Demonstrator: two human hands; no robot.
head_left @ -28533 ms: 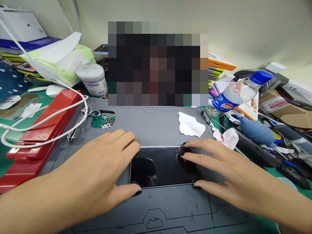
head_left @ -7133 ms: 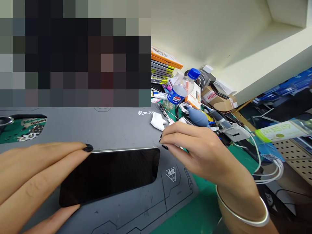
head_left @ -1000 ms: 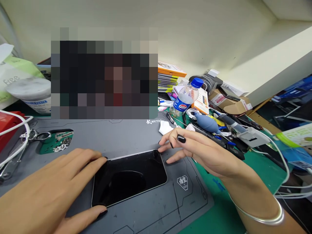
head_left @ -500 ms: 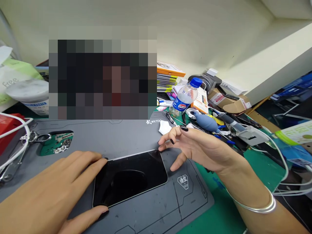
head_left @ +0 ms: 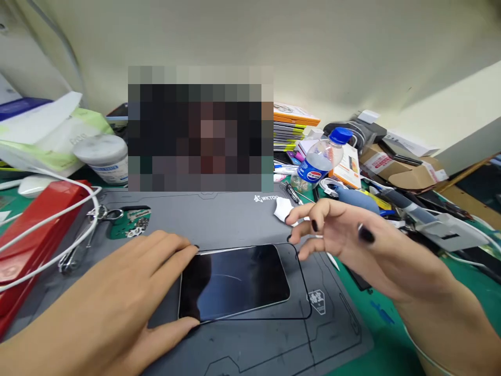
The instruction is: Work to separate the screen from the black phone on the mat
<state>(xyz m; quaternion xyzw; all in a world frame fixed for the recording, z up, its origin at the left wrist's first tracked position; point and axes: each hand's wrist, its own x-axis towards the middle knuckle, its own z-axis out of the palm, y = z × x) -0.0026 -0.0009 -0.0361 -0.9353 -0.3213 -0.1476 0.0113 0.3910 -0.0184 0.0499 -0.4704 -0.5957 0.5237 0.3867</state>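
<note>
A phone (head_left: pixel 238 284) lies face up on the grey work mat (head_left: pixel 219 219), its dark screen reflecting light. Over it, a clear screen protector (head_left: pixel 298 282) with a thin black border reaches past the phone's right end, which looks raised. My left hand (head_left: pixel 136 287) closes around the phone's left end, fingers at the far edge and thumb at the near one. Whether it also pinches the protector is hidden. My right hand (head_left: pixel 336 240) has its fingers curved and apart, the tips at the protector's far right corner and the blurred thumb held away.
A red case (head_left: pixel 43 235), white cable and metal tool (head_left: pixel 104 214) lie left. A white tub (head_left: pixel 105 159) stands behind. On the right are a bottle (head_left: pixel 317 162), a blue air blower (head_left: pixel 354 198), white paper (head_left: pixel 284 209) and a cardboard box (head_left: pixel 395 162). A blurred block hides the back.
The view has shifted left, so things sit further right. The protector's black border now shows apart from the phone at the right. My right thumb has swung away from the fingers.
</note>
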